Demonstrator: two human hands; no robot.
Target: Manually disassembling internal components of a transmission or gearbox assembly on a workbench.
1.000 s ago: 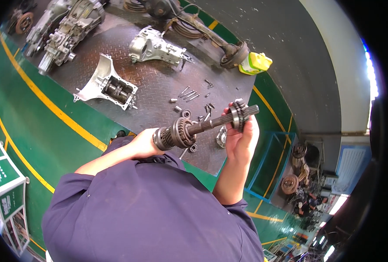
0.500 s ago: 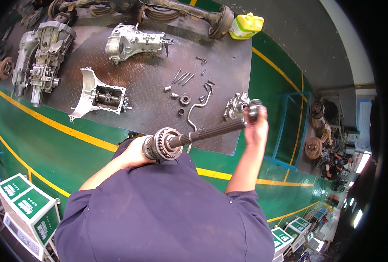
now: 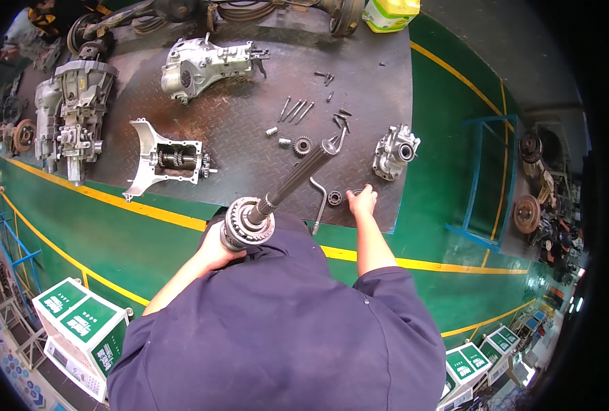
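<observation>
My left hand is wrapped round the gear end of a splined gear shaft, held in front of my body. The shaft's toothed gear sits just above my fingers, and its free end tilts up and right over the bench. Near the bench's front right edge, my right hand is down at the surface with fingers and thumb drawn together. Something dark shows between them, too hidden to name. Just left of these fingers lies a small ring-shaped bearing. A bent metal rod lies farther left.
On the metal bench lie an open housing with gears, a silver gearbox case, a small casting, a loose gear and several bolts. A larger gearbox stands left; a yellow-green jug is far right.
My right hand has come away from the shaft's end and down to the bench with the metal ring-shaped part. A bearing now lies beside it. The shaft has tilted more upright in my left hand.
</observation>
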